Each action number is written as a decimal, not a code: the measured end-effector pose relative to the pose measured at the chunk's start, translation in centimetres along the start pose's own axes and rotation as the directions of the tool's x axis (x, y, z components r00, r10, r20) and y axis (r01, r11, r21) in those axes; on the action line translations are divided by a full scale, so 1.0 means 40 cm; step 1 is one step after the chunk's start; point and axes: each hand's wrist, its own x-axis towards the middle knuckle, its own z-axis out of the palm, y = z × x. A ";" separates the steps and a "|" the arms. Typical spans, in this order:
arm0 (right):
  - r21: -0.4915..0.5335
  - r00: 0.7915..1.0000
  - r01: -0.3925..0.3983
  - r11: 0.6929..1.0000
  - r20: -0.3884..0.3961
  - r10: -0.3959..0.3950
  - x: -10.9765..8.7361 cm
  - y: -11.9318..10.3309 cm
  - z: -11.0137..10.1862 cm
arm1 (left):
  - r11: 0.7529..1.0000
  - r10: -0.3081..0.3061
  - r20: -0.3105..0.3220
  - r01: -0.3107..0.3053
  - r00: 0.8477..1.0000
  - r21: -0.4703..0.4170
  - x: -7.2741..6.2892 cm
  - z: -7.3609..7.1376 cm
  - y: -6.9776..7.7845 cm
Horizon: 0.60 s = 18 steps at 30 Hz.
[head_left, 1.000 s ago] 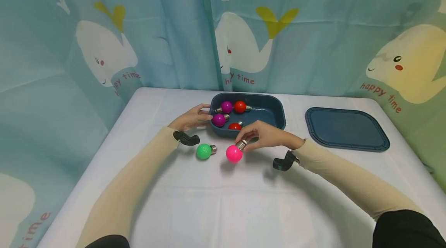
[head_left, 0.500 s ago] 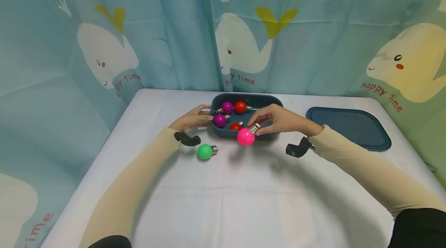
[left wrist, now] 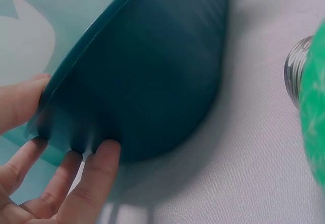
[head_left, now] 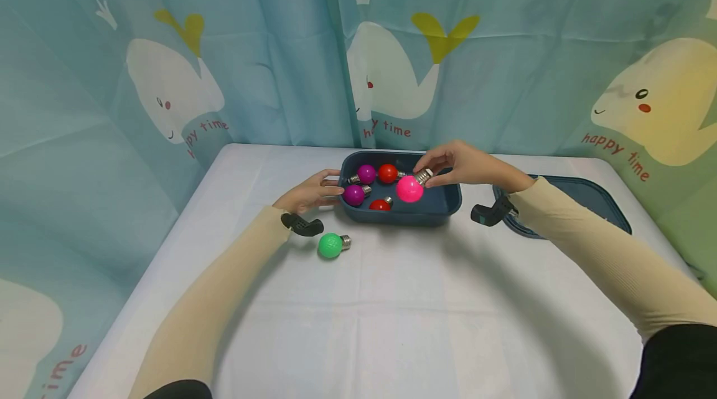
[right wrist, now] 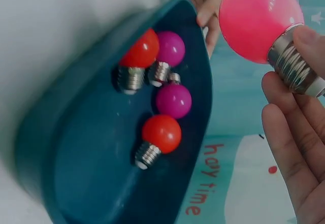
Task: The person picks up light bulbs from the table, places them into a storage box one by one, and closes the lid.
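Over the right part of the dark blue box (head_left: 403, 217), my right hand (head_left: 467, 165) pinches a pink light bulb (head_left: 410, 189) by its metal screw base. The bulb's round end points down and left in the head view. My left hand (head_left: 308, 193) holds the box's left end, thumb at the rim and fingers (left wrist: 104, 163) against the outer wall. Inside the box lie two purple bulbs (right wrist: 173, 101) and two red bulbs (right wrist: 161, 133), grouped toward the left. A green bulb (head_left: 330, 245) lies on the white table in front of the box.
A flat dark blue lid (head_left: 588, 197) lies on the table to the right, partly covered by the right forearm. Behind the table (head_left: 358, 337) hangs a teal curtain (head_left: 297, 75) printed with whales. Each wrist wears a black camera band (head_left: 302, 225).
My right hand has carried the pink bulb up and right, from in front of the box to over it. The left hand stays at the box's left end.
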 end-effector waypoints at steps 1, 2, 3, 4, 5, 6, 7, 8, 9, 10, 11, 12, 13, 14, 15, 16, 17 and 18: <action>-0.003 1.000 -0.001 1.000 -0.005 0.001 0.004 0.001 -0.004 | 1.000 0.000 -0.002 0.000 1.000 0.000 0.000 0.000 0.000; -0.007 1.000 -0.006 1.000 -0.012 0.006 0.008 0.003 -0.008 | 1.000 -0.001 -0.003 0.001 1.000 0.002 0.000 0.000 0.001; -0.013 1.000 -0.009 1.000 -0.020 0.009 0.013 0.005 -0.011 | 1.000 0.000 -0.001 0.000 1.000 -0.001 -0.001 0.000 0.001; -0.023 1.000 -0.014 1.000 -0.028 0.014 0.018 0.008 -0.014 | 1.000 -0.001 -0.002 0.001 1.000 -0.001 -0.001 0.000 0.001; -0.031 0.999 -0.025 0.999 -0.037 0.024 0.024 0.011 -0.017 | 1.000 -0.003 -0.004 0.003 1.000 -0.004 -0.001 0.001 0.002; -0.044 0.998 -0.031 0.999 -0.046 0.029 0.030 0.014 -0.020 | 1.000 -0.002 -0.003 0.002 1.000 -0.006 -0.001 0.001 0.002; -0.055 0.998 -0.036 0.998 -0.053 0.033 0.036 0.016 -0.022 | 1.000 -0.004 -0.003 0.004 1.000 -0.007 -0.001 0.002 0.002; -0.065 0.998 -0.038 0.997 -0.062 0.034 0.042 0.018 -0.024 | 1.000 -0.004 -0.001 0.004 1.000 -0.008 -0.001 0.002 0.002; -0.074 0.997 -0.040 0.996 -0.068 0.035 0.048 0.021 -0.025 | 1.000 -0.005 -0.001 0.005 1.000 -0.013 -0.001 0.003 0.002; -0.080 0.997 -0.038 0.996 -0.073 0.032 0.054 0.023 -0.027 | 1.000 -0.006 -0.002 0.006 1.000 -0.016 -0.001 0.003 0.002; -0.083 0.997 -0.035 0.996 -0.076 0.029 0.060 0.024 -0.027 | 1.000 -0.006 -0.002 0.006 1.000 -0.019 -0.001 0.003 0.001; -0.086 0.997 -0.035 0.996 -0.078 0.028 0.065 0.026 -0.028 | 1.000 -0.004 -0.001 0.004 1.000 -0.022 -0.001 0.003 0.001; -0.088 0.996 -0.035 0.995 -0.081 0.028 0.070 0.029 -0.028 | 1.000 -0.004 -0.001 0.004 1.000 -0.024 -0.001 0.003 0.001; -0.087 0.996 -0.038 0.995 -0.085 0.031 0.075 0.032 -0.028 | 1.000 -0.004 -0.001 0.004 1.000 -0.026 -0.001 0.003 0.001; -0.082 0.996 -0.041 0.996 -0.086 0.034 0.079 0.035 -0.028 | 1.000 -0.003 -0.002 0.003 1.000 -0.027 -0.001 0.002 0.000; -0.080 0.995 -0.041 0.996 -0.089 0.034 0.084 0.038 -0.027 | 1.000 -0.002 -0.002 0.002 1.000 -0.028 0.000 0.002 0.000; -0.076 0.995 -0.045 0.996 -0.093 0.038 0.088 0.042 -0.026 | 1.000 -0.001 -0.001 0.001 1.000 -0.028 0.000 0.001 0.000; -0.073 0.995 -0.046 0.996 -0.097 0.039 0.093 0.046 -0.025 | 1.000 0.000 -0.001 0.000 1.000 -0.029 0.001 0.001 -0.001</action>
